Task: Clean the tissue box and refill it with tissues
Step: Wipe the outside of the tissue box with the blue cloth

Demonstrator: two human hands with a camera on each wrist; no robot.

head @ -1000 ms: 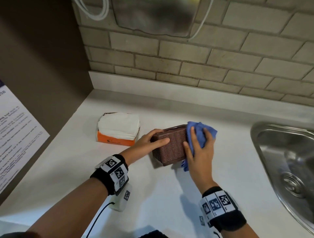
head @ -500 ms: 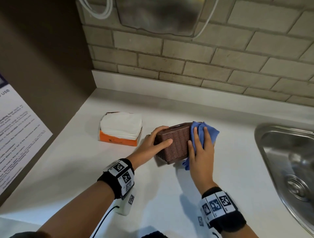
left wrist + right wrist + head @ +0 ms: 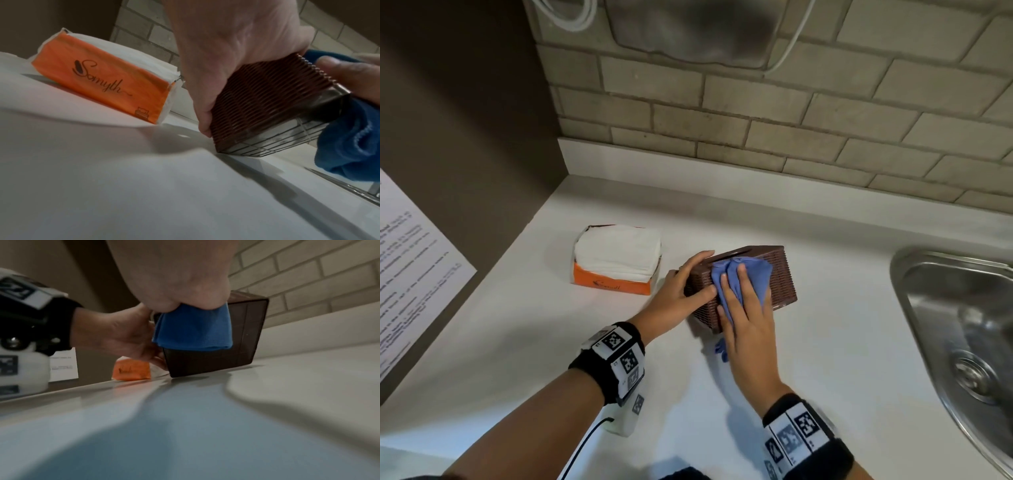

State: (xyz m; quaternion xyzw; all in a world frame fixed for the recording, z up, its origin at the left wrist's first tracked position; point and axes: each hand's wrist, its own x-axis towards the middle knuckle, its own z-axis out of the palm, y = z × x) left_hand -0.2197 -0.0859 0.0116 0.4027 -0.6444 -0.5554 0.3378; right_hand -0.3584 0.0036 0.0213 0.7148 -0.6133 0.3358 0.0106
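One tissue box point(image 3: 780, 274), one cloth point(image 3: 743, 274), two hands

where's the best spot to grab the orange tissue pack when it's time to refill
Probably across the two long sides of the tissue pack, coming from above with the left hand. It lies flat on the counter, top torn open, so squeezing the wrapped orange sides keeps the white stack together.

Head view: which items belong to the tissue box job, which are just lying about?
In the job:
brown tissue box
blue cloth
orange tissue pack
left hand, holds the box
right hand, presses the cloth

Lying about:
sink
printed sheet
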